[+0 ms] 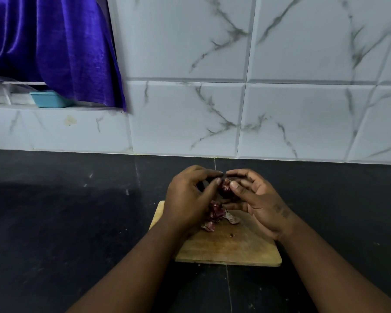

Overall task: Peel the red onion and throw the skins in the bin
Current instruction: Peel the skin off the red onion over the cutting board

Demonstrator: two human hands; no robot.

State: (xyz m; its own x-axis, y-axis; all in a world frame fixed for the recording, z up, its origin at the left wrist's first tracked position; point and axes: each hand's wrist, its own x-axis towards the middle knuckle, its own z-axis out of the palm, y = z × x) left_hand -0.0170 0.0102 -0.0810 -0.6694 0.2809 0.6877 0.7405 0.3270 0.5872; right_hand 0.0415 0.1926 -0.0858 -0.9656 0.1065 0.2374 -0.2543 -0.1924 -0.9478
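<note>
**Over the far edge of the board: two hands closing on a red onion**

Above the far edge of the wooden cutting board (pixel 230 247), both hands are meeting around the red onion (pixel 225 188), holding it clear of the wood.

The left forearm is coming in from the bottom of the view and rising toward the board's left side. The left hand (pixel 187 199) is arching palm-down, its fingers curling over the top of the onion and its thumb pressing in against the onion's left face.

Between the hands, only a small patch of the dark purple onion is showing; the rest is hidden by fingers. Just beneath, loose onion skins (pixel 215 216) are lying on the board near its far left corner, partly covered by the left hand.

The right forearm is angling in from the lower right corner of the view. The right hand (pixel 261 206) is cupping the onion from the right, palm turned toward the left, fingers curling round the far side and the thumb tip pressing on the onion's near top.

The board is resting on a black countertop (pixel 54 222).
</note>
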